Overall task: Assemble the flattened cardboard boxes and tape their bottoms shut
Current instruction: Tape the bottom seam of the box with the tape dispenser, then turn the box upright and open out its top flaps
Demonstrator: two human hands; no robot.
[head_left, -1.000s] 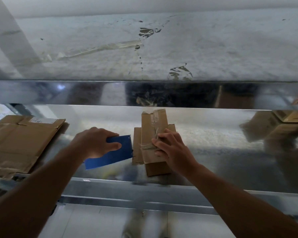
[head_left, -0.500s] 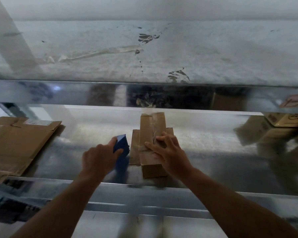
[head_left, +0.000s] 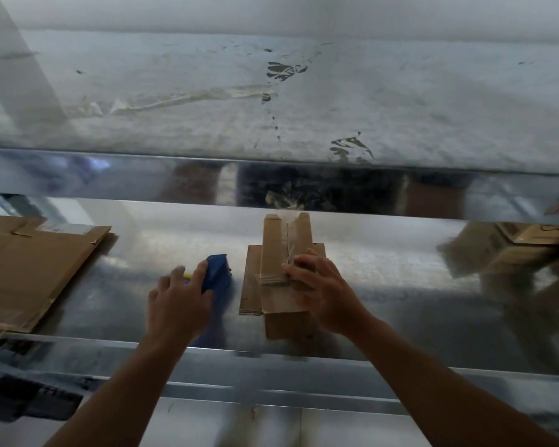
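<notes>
A bundle of small flattened cardboard boxes [head_left: 273, 253], tied with pale string, lies in the middle of a shiny metal shelf [head_left: 400, 285]. My right hand [head_left: 323, 291] lies over the bundle's near right part, its fingers curled at the string. Left of the bundle a blue tool [head_left: 218, 272] with a bit of yellow stands on the shelf. My left hand [head_left: 178, 304] has its fingers stretched out, the fingertips touching the tool's left side. Motion blur hides the finer finger detail.
A large flattened brown carton [head_left: 29, 269] lies at the shelf's left end. Another cardboard box [head_left: 530, 240] sits at the far right, partly under the upper shelf's front rail [head_left: 110, 175]. The upper shelf carries a scuffed white board [head_left: 368, 101].
My left hand brought the blue tool down from a raised, flat hold and set it upright on the shelf, then loosened its grip. The right hand stayed on the bundle.
</notes>
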